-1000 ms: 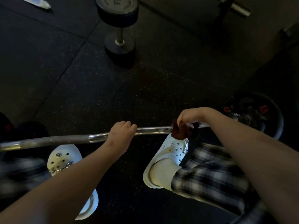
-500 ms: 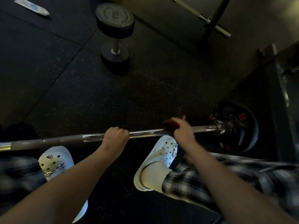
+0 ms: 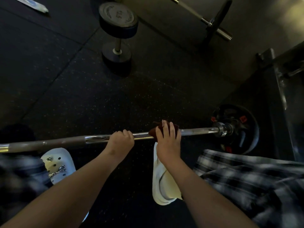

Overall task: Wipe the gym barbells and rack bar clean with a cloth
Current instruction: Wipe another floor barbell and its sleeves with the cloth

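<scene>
Wiping is in hand on the barbell (image 3: pixel 197 131), which lies across the view above the floor (image 3: pixel 82 96), its right end carrying a plate (image 3: pixel 246 129).

Hands: the left hand (image 3: pixel 120 142) is clamped round the barbell near mid-length, fingers curled over it. The right hand (image 3: pixel 167 140), just beside it toward the plate, lies on the dark red cloth (image 3: pixel 152 133) with fingers fairly straight, pressing it onto the metal. The thumb is hidden.

Progress, as judged: early to middle. The cloth sits between mid-shaft and the collar. The stretch on to the collar and the dull, brownish length left of the left hand both appear to need passes. Which parts are already clean cannot be told in this light.

Outstanding: a second barbell (image 3: pixel 213 18) lies well apart at the far wall, untouched. The dark frame (image 3: pixel 279 83) at right may be the rack; no rack bar is clearly visible.
</scene>
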